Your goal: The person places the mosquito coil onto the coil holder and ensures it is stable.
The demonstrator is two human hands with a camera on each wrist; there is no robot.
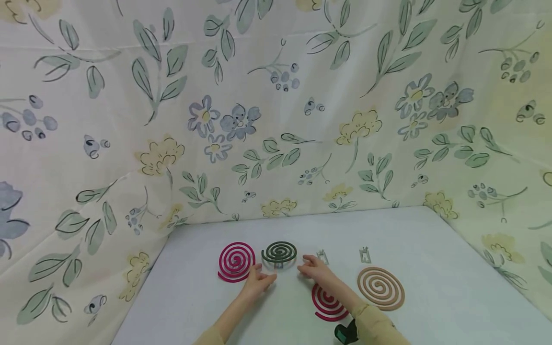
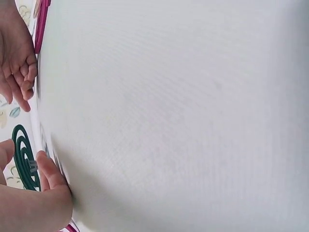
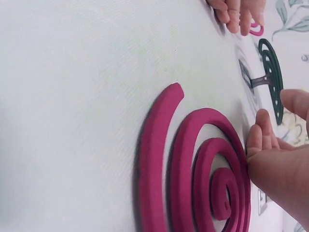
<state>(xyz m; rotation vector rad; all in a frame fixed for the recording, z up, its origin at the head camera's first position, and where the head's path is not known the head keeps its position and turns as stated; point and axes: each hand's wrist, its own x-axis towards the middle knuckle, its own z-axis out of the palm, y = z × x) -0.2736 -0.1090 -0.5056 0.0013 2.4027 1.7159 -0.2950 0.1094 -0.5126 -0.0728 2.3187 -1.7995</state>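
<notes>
A dark green mosquito coil [image 1: 279, 252] sits raised off the table on a small metal stand [image 3: 260, 80]. My left hand [image 1: 257, 282] is just front-left of it, fingers loosely extended and holding nothing. On the other side, my right hand [image 1: 318, 270] is apart from the coil, its fingers relaxed and also holding nothing. A magenta coil [image 1: 236, 262] lies at the left, its edge beside my left fingers. Under my right forearm is another magenta coil [image 1: 328, 303], partly hidden in the head view; it fills much of the right wrist view.
A tan coil [image 1: 381, 288] lies to the right. Behind it is a flat metal stand [image 1: 365, 255], and a second metal stand [image 1: 322, 257] lies just beyond my right hand. A dark green and black object [image 1: 346, 333] is by my right sleeve. Floral cloth [image 1: 276, 110] encloses the white table [image 1: 194, 306].
</notes>
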